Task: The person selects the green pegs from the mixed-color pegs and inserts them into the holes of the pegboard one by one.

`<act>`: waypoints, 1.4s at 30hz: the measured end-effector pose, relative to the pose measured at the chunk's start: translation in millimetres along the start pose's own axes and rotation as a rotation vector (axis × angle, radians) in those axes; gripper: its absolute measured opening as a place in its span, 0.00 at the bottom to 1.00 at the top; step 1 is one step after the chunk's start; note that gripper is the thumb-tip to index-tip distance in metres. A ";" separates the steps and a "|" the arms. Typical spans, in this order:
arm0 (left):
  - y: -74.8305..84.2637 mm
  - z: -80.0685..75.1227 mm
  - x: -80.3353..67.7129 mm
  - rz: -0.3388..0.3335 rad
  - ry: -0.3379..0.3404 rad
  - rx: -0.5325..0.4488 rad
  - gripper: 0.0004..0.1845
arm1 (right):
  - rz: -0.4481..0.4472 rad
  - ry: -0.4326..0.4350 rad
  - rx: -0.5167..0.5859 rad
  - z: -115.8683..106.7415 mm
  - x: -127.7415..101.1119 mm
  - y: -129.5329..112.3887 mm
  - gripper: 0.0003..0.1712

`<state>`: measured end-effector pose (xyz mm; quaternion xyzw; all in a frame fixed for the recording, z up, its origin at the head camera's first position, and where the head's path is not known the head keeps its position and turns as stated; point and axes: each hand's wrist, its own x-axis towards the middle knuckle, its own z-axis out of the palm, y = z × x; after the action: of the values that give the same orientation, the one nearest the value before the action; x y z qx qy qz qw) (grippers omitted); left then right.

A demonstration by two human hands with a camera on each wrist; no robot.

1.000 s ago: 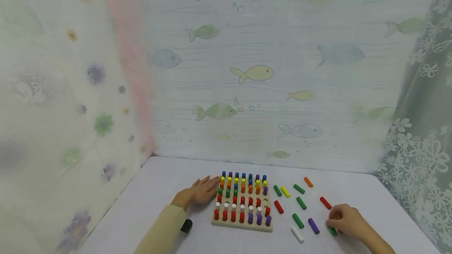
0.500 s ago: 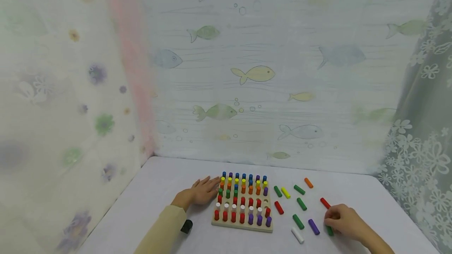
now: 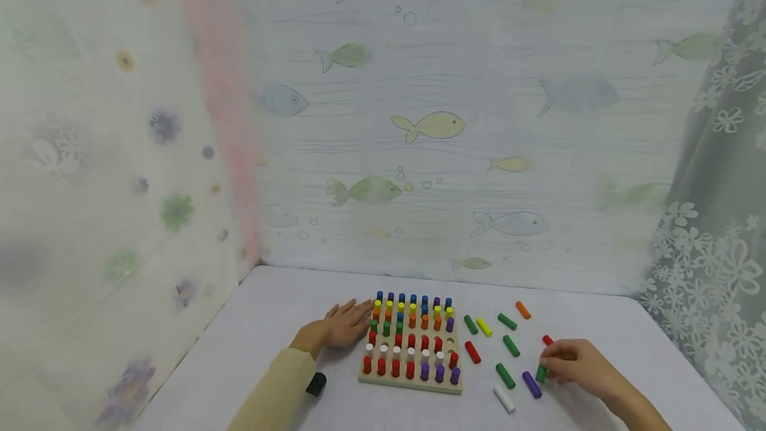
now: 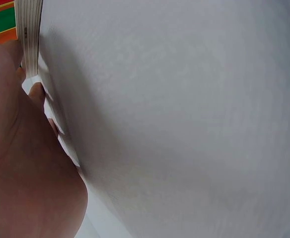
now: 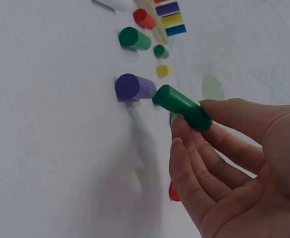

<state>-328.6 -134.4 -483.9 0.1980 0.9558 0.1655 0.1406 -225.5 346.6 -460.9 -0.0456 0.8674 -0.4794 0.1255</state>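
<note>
Right hand (image 3: 574,370) and green peg (image 3: 541,374): both have shifted toward the pegboard (image 3: 411,385) since half a second ago, and the hand now covers more of the outlying red peg (image 3: 547,339).
Fish-print cloth (image 3: 431,231): upright, beyond the pegboard.
White surface (image 3: 275,304): under the pegboard and reaching out on all its sides.
Pegboard rows, far to near: blue with two purple; yellow with one blue; orange with one blue and one purple; three green at the left; red; six white and one red; four red and three purple.
Pegboard holes: bare ones show second from left in the fifth row, and at the right ends of the fourth and fifth.
Left hand (image 3: 346,324): laid flat, fingers straight, at the pegboard's left edge.
Right grip: narrow, thumb and fingertips pinching the green peg at a tilt, right of the pegboard; cannot tell whether its lower end touches the surface.
Dark object (image 3: 316,384): left of the pegboard, beside the sleeve (image 3: 278,384).
Loose pegs, right of the pegboard: four green ones (image 3: 505,376), yellow (image 3: 484,326), orange (image 3: 523,309), nearer red (image 3: 473,352), purple (image 3: 531,384) and white (image 3: 504,398), all lying down.
</note>
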 end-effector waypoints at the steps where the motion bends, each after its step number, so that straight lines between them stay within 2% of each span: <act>1: -0.3 0.2 0.3 0.000 -0.001 0.000 0.32 | 0.008 0.004 0.019 0.3 0.0 -1.4 0.18; 8: 0.0 -0.7 -0.4 0.004 -0.004 0.005 0.31 | 0.040 0.033 0.102 3.9 1.5 -10.7 0.22; 22: -0.9 -0.5 -1.2 0.019 -0.003 -0.003 0.31 | -0.035 0.075 0.214 24.2 5.4 -35.2 0.22; 31: -4.3 2.6 3.4 0.003 -0.006 -0.005 0.32 | -0.086 0.096 0.186 40.2 11.8 -55.5 0.22; 42: -14.3 12.7 14.3 -0.001 0.016 -0.027 0.31 | -0.211 0.105 0.145 58.5 20.3 -74.7 0.18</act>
<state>-341.7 -137.4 -503.6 0.1941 0.9547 0.1801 0.1357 -232.8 254.5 -431.2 -0.1023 0.8262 -0.5530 0.0318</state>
